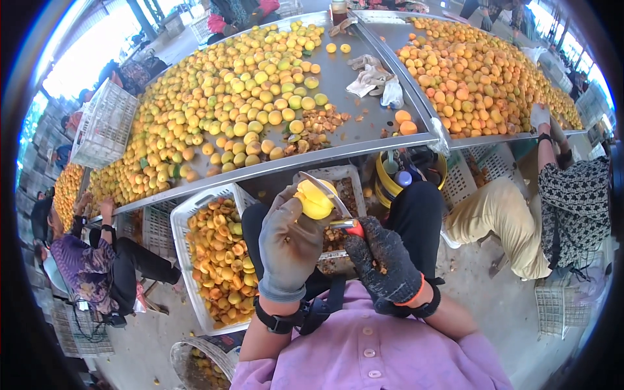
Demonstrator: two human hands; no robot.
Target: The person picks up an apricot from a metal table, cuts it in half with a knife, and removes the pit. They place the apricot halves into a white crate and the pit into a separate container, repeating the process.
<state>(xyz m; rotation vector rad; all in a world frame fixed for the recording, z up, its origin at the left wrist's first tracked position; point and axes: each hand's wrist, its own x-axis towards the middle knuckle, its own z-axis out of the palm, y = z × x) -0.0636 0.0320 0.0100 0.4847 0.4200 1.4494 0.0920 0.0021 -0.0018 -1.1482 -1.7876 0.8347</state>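
My left hand (287, 240), in a grey stained glove, is closed around a yellow apricot (314, 201) above my lap. A dark knitted glove with an orange cuff covers my right hand (385, 263), which grips a curved-blade knife (354, 227) by its red handle. The thin metal blade bends along the right side of the apricot and appears to touch it. Below my hands stands a crate (351, 174) with brown scraps in it. To its left, a white crate (180, 240) holds apricot halves with their hollows showing.
Across the metal table (338, 78) whole apricots (227, 84) lie heaped, with cloth gloves (370, 75) beside them. Another apricot pile (468, 78) lies right of a divider. A yellow bucket (382, 177) stands by my right knee. Co-workers sit left (91, 266) and right (575, 201).
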